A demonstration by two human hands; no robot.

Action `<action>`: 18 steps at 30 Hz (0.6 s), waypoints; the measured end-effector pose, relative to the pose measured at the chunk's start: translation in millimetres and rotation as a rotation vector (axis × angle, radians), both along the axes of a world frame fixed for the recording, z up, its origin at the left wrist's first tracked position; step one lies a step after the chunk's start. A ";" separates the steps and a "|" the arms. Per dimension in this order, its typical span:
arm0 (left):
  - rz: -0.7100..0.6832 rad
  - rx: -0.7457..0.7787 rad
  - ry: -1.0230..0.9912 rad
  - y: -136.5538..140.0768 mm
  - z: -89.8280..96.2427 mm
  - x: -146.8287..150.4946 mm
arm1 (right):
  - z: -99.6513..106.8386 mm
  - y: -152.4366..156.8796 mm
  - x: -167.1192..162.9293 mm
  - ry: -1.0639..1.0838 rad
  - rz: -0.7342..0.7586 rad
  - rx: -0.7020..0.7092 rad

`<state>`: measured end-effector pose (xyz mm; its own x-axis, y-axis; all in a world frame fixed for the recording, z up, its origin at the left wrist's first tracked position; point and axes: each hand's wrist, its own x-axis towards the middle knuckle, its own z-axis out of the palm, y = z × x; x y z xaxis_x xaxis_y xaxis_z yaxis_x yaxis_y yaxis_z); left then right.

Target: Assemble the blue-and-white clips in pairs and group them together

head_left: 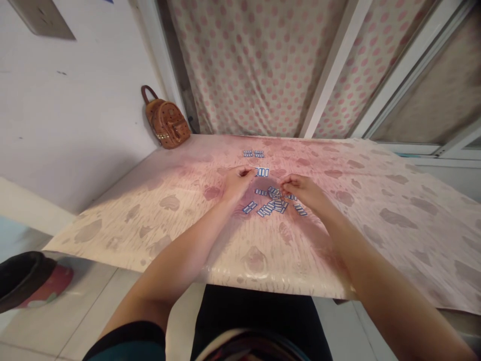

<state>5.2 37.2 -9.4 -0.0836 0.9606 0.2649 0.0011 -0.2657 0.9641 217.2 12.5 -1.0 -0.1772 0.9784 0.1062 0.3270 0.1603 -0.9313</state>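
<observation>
A: Where do the blue-edged white pieces lie?

B: Most form a loose, overlapping pile (pixel 277 204) on the table (pixel 361 180). A slanted piece (pixel 249 207) lies just left of the pile, and a tilted piece (pixel 300 209) just right of it. Beyond the pile, on the side away from the person, a first group (pixel 248 153) and a second group (pixel 259 154) rest side by side.

A: And the hands?

B: The left hand (pixel 237 181), beyond the pile and to its left, pinches the edge of a held piece (pixel 262 172) between thumb and fingers. The right hand (pixel 301 188), above the pile's right side, has thumb and fingers drawn close together; whether anything sits between them cannot be told.

A: Which step is represented?

B: Apparently the handling of one piece taken singly, apart from the pile. The held piece shows its barred face beyond the pile, short of the two groups.

A: What does the next move call for?

B: In our judgement, a light fingertip grip and a level approach, since the pieces look thin and small. Room around the pile also matters: a low right wrist might nudge the tilted piece. A brown backpack (pixel 168 123) stands well beyond the pile, to its left.
</observation>
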 end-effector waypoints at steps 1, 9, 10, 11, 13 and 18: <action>0.004 0.003 0.003 0.5 -0.4 -0.2 | 0.5 -2.2 -2.1 -0.100 0.066 0.035; -0.010 0.023 -0.013 6.1 -6.9 -0.4 | -13.9 -10.9 -16.0 -0.694 0.221 0.207; -0.006 0.025 -0.007 6.3 -7.3 -0.3 | -15.6 -10.1 -15.8 -0.706 0.228 0.205; -0.004 0.026 0.000 6.2 -7.5 -0.3 | -16.6 -9.4 -15.7 -0.712 0.234 0.201; -0.008 0.031 0.013 5.1 -6.9 -0.3 | -16.3 -9.8 -15.8 -0.713 0.236 0.190; -0.022 0.010 0.009 0.7 -2.9 0.3 | -10.6 -16.1 -20.3 -0.617 0.228 0.151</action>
